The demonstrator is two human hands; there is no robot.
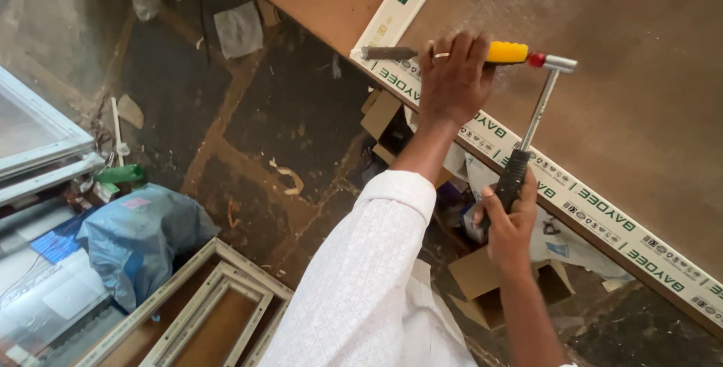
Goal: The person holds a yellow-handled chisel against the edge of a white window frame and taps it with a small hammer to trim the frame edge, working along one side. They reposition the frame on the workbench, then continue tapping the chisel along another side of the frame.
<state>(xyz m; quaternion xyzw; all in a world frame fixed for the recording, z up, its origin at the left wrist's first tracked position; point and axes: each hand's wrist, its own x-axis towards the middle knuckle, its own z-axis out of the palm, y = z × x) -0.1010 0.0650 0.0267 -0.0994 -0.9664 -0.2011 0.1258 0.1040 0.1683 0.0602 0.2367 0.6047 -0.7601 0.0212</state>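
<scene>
Two bare hands at work, both wrapped tight. Nearest, low at right: right hand (509, 224), fingers clamped round black rubber grip of hammer (536, 118), steel shaft slanting up and away, metal head touching red butt end of chisel (452, 53). Just beyond: left hand (454, 73), white textured sleeve (376, 277) behind it, ring on one finger, fingers curled shut round chisel's yellow handle, grey blade sticking out leftward with tip over end of white window-frame profile (527, 160). Profile with green printing, lying along edge of brown board (633, 88), running diagonally from upper middle to lower right. Under the hands, torn cardboard boxes (482, 277) and paper scraps on dark cracked floor (294, 118). Farther left: stacked white frames (218, 299), blue plastic bag (139, 235), small green object (120, 175), glazed window frame (38, 145) at far left edge.
</scene>
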